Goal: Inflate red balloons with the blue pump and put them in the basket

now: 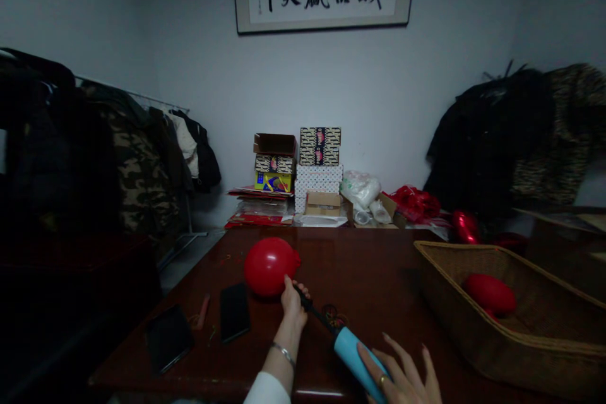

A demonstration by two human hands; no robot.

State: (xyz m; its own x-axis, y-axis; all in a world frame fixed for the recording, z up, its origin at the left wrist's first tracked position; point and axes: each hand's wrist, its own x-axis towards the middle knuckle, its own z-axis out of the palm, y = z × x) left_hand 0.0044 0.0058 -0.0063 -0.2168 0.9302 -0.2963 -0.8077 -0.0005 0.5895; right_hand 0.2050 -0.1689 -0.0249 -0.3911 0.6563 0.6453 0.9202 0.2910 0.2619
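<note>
An inflated red balloon (269, 267) sits above the dark table. My left hand (294, 300) is closed at its near side, fingers wrapped round the black nozzle (305, 303) of a balloon pump; the balloon's neck is hidden in those fingers. The pump's light blue barrel (357, 356) slants down toward the lower right. My right hand (402, 375) lies on this barrel near the bottom edge, index finger along it and the other fingers spread. The lower end of the pump is out of view.
On the table (379, 265) lie two dark phone-like slabs, a tablet (169, 338) and another (235, 311), a reddish strip (203, 311) and rubber bands (335, 315). A wicker basket (473, 334) at right holds a red balloon (490, 294). Boxes (319, 186) are stacked behind.
</note>
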